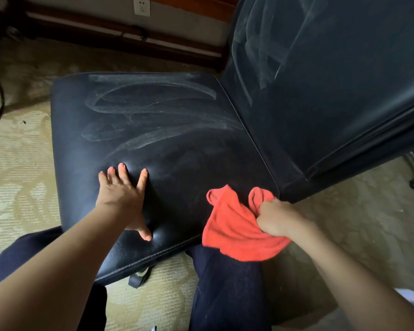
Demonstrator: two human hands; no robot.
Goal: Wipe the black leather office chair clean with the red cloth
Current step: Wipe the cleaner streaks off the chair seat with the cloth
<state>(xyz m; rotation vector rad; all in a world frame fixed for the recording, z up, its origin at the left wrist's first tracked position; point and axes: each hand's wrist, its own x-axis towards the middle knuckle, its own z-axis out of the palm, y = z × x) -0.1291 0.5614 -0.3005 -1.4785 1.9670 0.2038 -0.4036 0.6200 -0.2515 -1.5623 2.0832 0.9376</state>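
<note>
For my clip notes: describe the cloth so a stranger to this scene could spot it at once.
Start at the black leather chair seat filling the middle of the view, streaked with pale dust. At its near right corner, the right hand grips a bunched red cloth hanging over the seat edge. It is the only red thing among black leather, dark trousers and beige carpet.

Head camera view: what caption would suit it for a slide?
Left hand pressed flat on the streaked black chair seat, right hand gripping the red cloth.
</note>
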